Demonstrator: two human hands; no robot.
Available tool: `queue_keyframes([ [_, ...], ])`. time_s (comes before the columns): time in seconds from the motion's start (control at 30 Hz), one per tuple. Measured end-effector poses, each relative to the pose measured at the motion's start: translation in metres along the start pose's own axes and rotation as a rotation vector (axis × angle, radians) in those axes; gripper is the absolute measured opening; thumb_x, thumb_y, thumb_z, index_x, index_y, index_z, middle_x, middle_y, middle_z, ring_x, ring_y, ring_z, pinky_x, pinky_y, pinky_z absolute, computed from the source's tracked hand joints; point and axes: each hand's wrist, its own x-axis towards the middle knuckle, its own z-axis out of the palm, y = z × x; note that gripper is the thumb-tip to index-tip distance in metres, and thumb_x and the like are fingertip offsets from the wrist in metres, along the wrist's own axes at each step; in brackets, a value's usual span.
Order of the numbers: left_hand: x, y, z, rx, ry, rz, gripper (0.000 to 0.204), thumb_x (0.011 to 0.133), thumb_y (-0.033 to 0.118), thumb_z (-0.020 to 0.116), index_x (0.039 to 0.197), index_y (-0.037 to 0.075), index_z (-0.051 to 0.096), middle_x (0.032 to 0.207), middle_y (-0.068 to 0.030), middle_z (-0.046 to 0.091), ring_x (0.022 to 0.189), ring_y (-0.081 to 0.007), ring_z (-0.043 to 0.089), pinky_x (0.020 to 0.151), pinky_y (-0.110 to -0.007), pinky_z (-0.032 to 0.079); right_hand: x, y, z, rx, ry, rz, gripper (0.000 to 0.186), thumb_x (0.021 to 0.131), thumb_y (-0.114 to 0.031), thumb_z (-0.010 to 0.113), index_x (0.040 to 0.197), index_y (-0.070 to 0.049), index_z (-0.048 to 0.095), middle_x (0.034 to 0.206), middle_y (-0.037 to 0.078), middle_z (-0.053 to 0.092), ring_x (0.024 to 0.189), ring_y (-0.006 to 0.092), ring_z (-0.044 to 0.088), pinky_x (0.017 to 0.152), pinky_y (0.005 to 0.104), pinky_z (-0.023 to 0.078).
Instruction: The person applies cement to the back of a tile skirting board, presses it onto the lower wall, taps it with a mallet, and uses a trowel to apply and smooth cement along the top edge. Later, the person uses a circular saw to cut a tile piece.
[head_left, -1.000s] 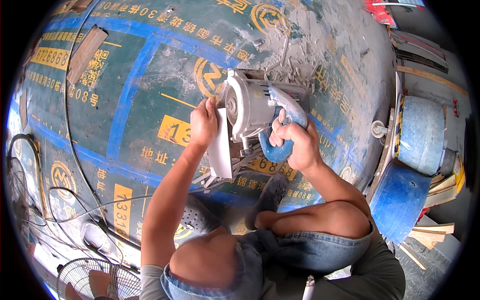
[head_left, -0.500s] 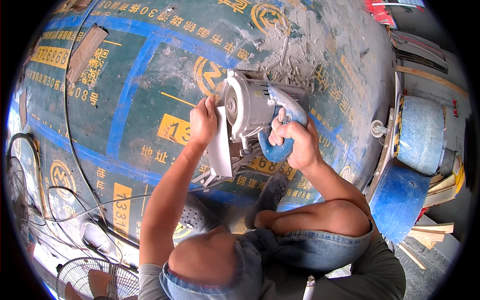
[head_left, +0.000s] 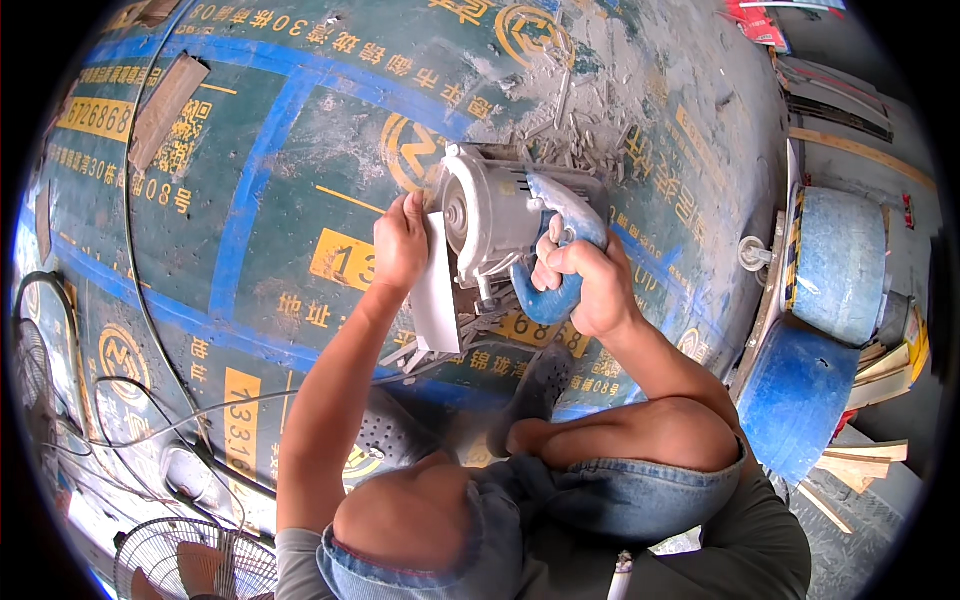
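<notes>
A dusty handheld tile-cutting saw (head_left: 495, 205) with a grey metal body and a blue handle is low over the floor in front of me. My right hand (head_left: 600, 285) wraps round its blue handle. To the left of the saw, a narrow white tile strip (head_left: 436, 300) runs along the blade side. The fingers of my left hand (head_left: 402, 245) are closed on the strip's far end, close beside the saw's round housing. The saw body hides the cutting edge, so I cannot see whether it touches the strip.
Thin offcuts (head_left: 565, 145) and grey dust lie beyond the saw. A black cable (head_left: 132, 200) and a grey cord (head_left: 230, 405) cross the printed green floor. A fan (head_left: 195, 560) stands lower left, blue barrels (head_left: 800, 400) at the right, and a wooden board (head_left: 170, 110) far left.
The whole view has shifted slightly to the left. Both hands, the saw and the white strip keep nearly the same places relative to each other.
</notes>
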Motion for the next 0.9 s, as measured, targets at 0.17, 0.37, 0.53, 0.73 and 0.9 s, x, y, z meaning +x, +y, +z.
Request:
queue_keyframes([
  [0.17,0.0002,-0.0011,0.0007,-0.010,0.017,0.023,0.040,0.108,0.030,0.046,0.095,-0.003,0.065,0.083,-0.0277,0.065,0.081,-0.0512,0.060,0.068,-0.052,0.047,0.0010,-0.0002,-0.0025,-0.066,-0.023,0.030,0.019,0.077,-0.004,0.054,0.095,-0.007,0.052,0.073,0.005,0.050,0.063,0.0153,0.049,0.067,0.0352,0.045],
  [0.37,-0.0001,0.0009,-0.0005,0.000,0.016,0.014,0.040,0.108,0.030,0.046,0.096,-0.003,0.065,0.083,-0.0279,0.065,0.082,-0.0513,0.060,0.068,-0.053,0.047,0.0007,0.0002,-0.0035,-0.063,-0.034,0.025,0.018,0.077,-0.004,0.054,0.095,-0.007,0.052,0.072,0.005,0.049,0.063,0.0154,0.049,0.067,0.0351,0.045],
  [0.53,0.0001,0.0023,-0.0015,0.007,0.005,-0.003,0.041,0.108,0.031,0.045,0.097,-0.003,0.066,0.083,-0.0283,0.065,0.082,-0.0514,0.060,0.069,-0.053,0.047,0.0005,0.0013,-0.0036,-0.027,-0.017,0.048,0.019,0.077,-0.003,0.054,0.095,-0.006,0.053,0.072,0.005,0.049,0.062,0.0157,0.049,0.066,0.0350,0.045],
  [0.73,0.0009,0.0011,-0.0013,0.021,0.000,0.001,0.043,0.109,0.032,0.045,0.098,-0.003,0.066,0.083,-0.0281,0.065,0.082,-0.0511,0.061,0.069,-0.053,0.048,-0.0006,0.0029,-0.0042,0.004,-0.016,0.058,0.019,0.077,-0.002,0.054,0.095,-0.006,0.054,0.072,0.005,0.050,0.062,0.0157,0.049,0.065,0.0349,0.045],
  [0.9,0.0004,0.0014,-0.0012,0.016,0.001,-0.019,0.043,0.108,0.032,0.045,0.100,-0.004,0.067,0.083,-0.0280,0.066,0.082,-0.0508,0.061,0.070,-0.052,0.048,-0.0015,0.0033,-0.0054,0.006,-0.015,0.070,0.019,0.077,-0.002,0.054,0.095,-0.006,0.054,0.072,0.005,0.049,0.062,0.0158,0.048,0.065,0.0352,0.044],
])
